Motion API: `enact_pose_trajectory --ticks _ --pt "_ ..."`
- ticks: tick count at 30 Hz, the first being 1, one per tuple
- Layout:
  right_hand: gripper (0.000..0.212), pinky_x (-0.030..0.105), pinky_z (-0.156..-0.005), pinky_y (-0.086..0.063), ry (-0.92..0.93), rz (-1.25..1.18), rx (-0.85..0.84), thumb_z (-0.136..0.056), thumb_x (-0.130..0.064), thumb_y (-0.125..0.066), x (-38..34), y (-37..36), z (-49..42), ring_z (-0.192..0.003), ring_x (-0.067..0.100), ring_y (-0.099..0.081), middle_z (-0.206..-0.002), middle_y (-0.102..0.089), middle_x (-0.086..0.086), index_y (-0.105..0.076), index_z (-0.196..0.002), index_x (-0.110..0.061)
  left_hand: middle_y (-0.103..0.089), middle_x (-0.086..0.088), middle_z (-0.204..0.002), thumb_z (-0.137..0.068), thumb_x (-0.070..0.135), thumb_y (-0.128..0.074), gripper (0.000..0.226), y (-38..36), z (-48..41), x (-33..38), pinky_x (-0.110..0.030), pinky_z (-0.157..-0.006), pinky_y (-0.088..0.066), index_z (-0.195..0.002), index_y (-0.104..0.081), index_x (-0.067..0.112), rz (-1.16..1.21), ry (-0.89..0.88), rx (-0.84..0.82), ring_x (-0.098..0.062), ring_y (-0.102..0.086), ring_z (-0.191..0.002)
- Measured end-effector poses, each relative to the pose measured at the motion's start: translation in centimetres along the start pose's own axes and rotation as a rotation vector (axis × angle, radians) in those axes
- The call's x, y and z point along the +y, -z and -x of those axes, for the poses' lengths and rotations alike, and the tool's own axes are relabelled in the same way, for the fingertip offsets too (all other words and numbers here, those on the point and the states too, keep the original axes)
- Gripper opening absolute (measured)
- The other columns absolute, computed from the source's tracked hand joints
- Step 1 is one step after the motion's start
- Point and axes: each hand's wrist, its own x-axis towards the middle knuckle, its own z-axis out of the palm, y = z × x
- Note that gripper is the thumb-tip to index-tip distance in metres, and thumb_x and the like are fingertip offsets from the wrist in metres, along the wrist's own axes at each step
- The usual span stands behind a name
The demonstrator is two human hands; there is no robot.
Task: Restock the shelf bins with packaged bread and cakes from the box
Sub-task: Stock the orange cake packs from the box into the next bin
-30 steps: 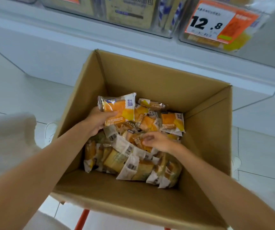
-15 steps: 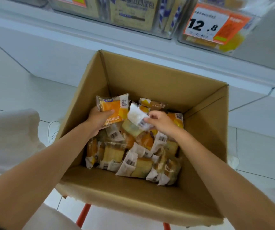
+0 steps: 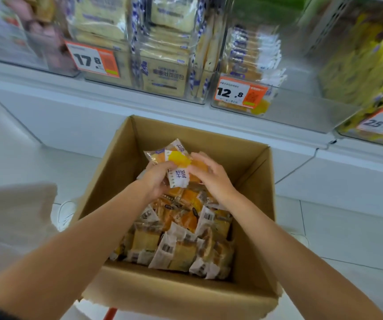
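An open cardboard box (image 3: pixel 121 158) stands in front of me, holding several orange-and-white packaged cakes (image 3: pixel 176 248). Above its far half, my left hand (image 3: pixel 157 179) grips a small stack of cake packets (image 3: pixel 174 158) from the left. My right hand (image 3: pixel 211 176) holds the same stack from the right, fingers curled over an orange packet. Above the box, a clear shelf bin (image 3: pixel 285 112) carries a 12.8 price tag and looks partly filled with similar packets.
Clear bins of beige bread packs (image 3: pixel 165 72) with a 17.8 tag fill the shelf at centre left. A bin of yellow packets (image 3: pixel 370 72) sits at the right. White shelf base and tiled floor surround the box. A pale cloth-covered shape (image 3: pixel 12 215) lies at left.
Both hands have come together on a stack of packets and lifted it above the box's contents. My view has tilted up, showing the shelf bins.
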Motion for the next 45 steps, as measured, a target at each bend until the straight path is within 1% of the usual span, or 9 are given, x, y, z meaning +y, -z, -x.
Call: enact_pose_trajectory --ticks 4,9,16,21,26,29,34,39,45 --pt "0.088 0.048 -0.103 -0.045 -0.33 -0.271 0.217 -0.078 -0.047 -0.077 0.2 2.3 -0.3 -0.127 0.026 -0.05 -0.146 -0.043 0.005 -0.03 -0.148 -0.022 -0.066 -0.021 -0.123 -0.089 -0.008 -0.056 0.041 -0.8 1.6 1.2 -0.055 -0.092 -0.053 -0.128 -0.057 0.003 0.036 -0.018 -0.121 -0.037 -0.064 -0.114" --pt "0.053 0.025 -0.077 -0.055 -0.175 -0.258 0.196 -0.078 -0.012 -0.08 -1.7 3.4 0.4 -0.101 0.016 -0.065 -0.123 -0.062 0.005 -0.057 -0.126 -0.015 -0.07 -0.016 -0.118 -0.08 -0.015 -0.063 0.05 -1.9 4.0 3.4 -0.051 -0.094 -0.053 -0.124 -0.061 0.009 -0.291 -0.144 -0.201 -0.034 -0.065 -0.113" --pt "0.093 0.008 -0.087 -0.046 0.276 0.328 0.126 -0.082 -0.008 -0.076 -7.3 4.5 1.9 -0.147 0.006 -0.002 -0.161 0.014 -0.014 -0.023 -0.153 -0.036 -0.07 -0.007 -0.122 -0.091 0.039 -0.064 0.045 -3.3 7.1 4.9 -0.046 -0.095 -0.052 -0.131 -0.059 0.019 -0.41 0.021 -0.431 -0.023 -0.067 -0.113" --pt "0.044 0.036 -0.09 -0.05 0.127 0.238 0.295 -0.085 -0.036 -0.073 -7.9 4.6 1.6 -0.103 0.011 -0.062 -0.118 -0.062 -0.006 -0.062 -0.123 -0.019 -0.07 -0.009 -0.118 -0.079 -0.001 -0.072 0.056 -3.8 8.1 6.4 -0.053 -0.098 -0.051 -0.128 -0.06 0.025 -0.201 -0.106 -0.439 -0.024 -0.067 -0.109" --pt "0.053 0.041 -0.117 -0.018 0.413 0.745 0.259 -0.088 -0.036 -0.069 -8.6 5.4 2.5 -0.141 0.023 -0.029 -0.151 -0.038 0.002 -0.053 -0.137 -0.031 -0.068 -0.013 -0.124 -0.071 0.033 -0.086 0.064 -4.2 9.4 8.6 -0.05 -0.095 -0.052 -0.127 -0.061 0.015 -0.387 -0.063 -0.525 -0.031 -0.065 -0.115" --pt "0.092 0.035 -0.116 -0.01 0.371 0.468 0.372 -0.079 -0.041 -0.077 -9.4 5.5 3.2 -0.149 0.014 -0.005 -0.162 -0.005 -0.007 -0.022 -0.152 -0.036 -0.066 -0.015 -0.127 -0.087 0.016 -0.07 0.047 -5.3 9.8 8.9 -0.05 -0.099 -0.051 -0.132 -0.055 0.011 -0.424 -0.113 -0.428 -0.029 -0.065 -0.115" --pt "0.074 0.02 -0.081 -0.05 0.101 -0.137 0.239 -0.072 -0.04 -0.083 -10.6 8.5 3.2 -0.112 0.012 -0.062 -0.121 -0.065 -0.007 -0.047 -0.134 -0.025 -0.067 -0.007 -0.126 -0.082 0.029 -0.073 0.058 -7.9 10.4 9.6 -0.053 -0.101 -0.047 -0.135 -0.051 0.017 -0.4 -0.281 -0.42 -0.023 -0.064 -0.117" --pt "0.089 0.023 -0.09 -0.05 0.204 -0.118 0.294 -0.069 -0.036 -0.086 -11.9 12.7 2.9 -0.119 0.011 -0.058 -0.129 -0.059 -0.007 -0.038 -0.142 -0.022 -0.072 0.003 -0.114 -0.064 0.054 -0.085 0.074 -12.9 9.3 11.0 -0.04 -0.097 -0.052 -0.124 -0.059 0.02 -0.66 -0.61 -0.219 -0.014 -0.066 -0.11" --pt "0.124 0.041 -0.121 0.003 0.555 0.958 0.563 -0.066 -0.059 -0.08 -15.0 19.8 2.5 -0.15 0.014 -0.001 -0.163 -0.008 -0.002 0.0 -0.156 -0.027 -0.07 0.005 -0.104 -0.084 0.022 -0.077 0.044 -19.0 7.2 14.5 -0.013 -0.067 -0.053 -0.117 -0.051 0.029 -0.815 -0.848 -0.333 -0.002 -0.068 -0.088"
